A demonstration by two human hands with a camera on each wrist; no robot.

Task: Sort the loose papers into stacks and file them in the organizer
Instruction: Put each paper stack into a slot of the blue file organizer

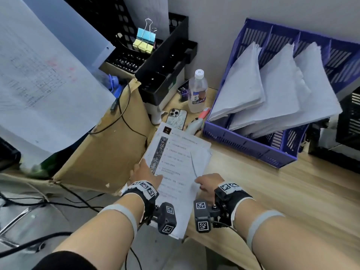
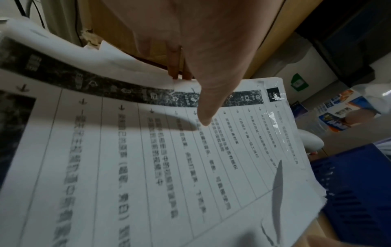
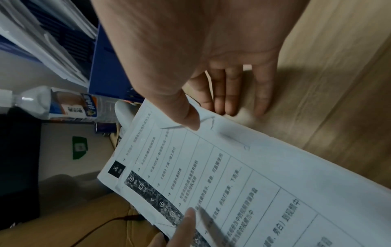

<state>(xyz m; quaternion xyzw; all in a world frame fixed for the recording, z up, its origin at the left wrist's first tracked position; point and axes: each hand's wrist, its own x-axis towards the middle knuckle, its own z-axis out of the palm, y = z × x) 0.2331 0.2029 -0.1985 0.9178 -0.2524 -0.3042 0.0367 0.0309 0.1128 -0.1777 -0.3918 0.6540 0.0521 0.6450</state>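
A stack of printed sheets with a dark picture strip hangs over the desk's left front edge, its far end near the phone. My left hand pinches its left edge, thumb on top and fingers underneath. My right hand holds the right edge, thumb on the top sheet and straight fingers below it over the desk. The blue organizer stands at the back right, each of three compartments holding a leaning white paper stack.
A water bottle, a phone and a white tool lie between the sheets and the organizer. A cardboard box with cables, black trays and large sheets crowd the left. Wooden desk extends right.
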